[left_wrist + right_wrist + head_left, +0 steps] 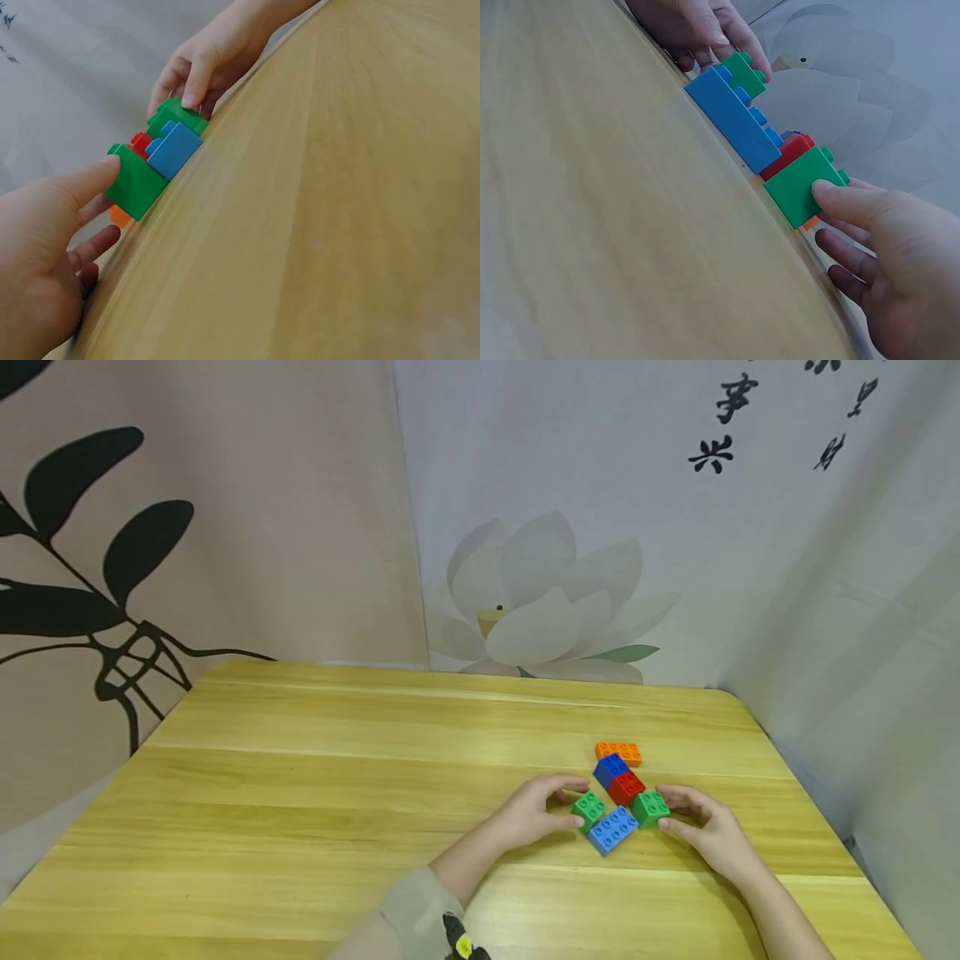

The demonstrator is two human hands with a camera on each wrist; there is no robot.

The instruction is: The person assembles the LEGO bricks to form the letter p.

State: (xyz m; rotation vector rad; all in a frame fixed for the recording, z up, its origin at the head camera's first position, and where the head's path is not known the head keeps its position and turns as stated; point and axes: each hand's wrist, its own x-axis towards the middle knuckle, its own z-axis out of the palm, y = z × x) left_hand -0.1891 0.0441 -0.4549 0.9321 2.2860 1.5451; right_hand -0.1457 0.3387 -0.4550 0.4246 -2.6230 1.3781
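Hand, left (536, 814): half-curled, pinched green block (588, 808)
Hand, right (716, 837): likewise pinched other green block (649, 810)
Handling: seemed light, stiff; best side-gripped

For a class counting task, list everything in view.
Table: 1, yellow, foreground
Backdrop: 1, pale, rear
Plant print: 1, black, left
Flower print: 1, whitish, centre
Characters: several, black, upper right
Orange brick: 1, orange, farthest
Dark blue brick: 1, blue, beside orange
Red brick: 1, red, mid-cluster
Light blue brick: 1, blue, nearest
Green bricks: 2, green, between hands
Sleeve: 1, pale, left forearm
Left hand: 1, touching left green brick
Right hand: 1, touching right green brick
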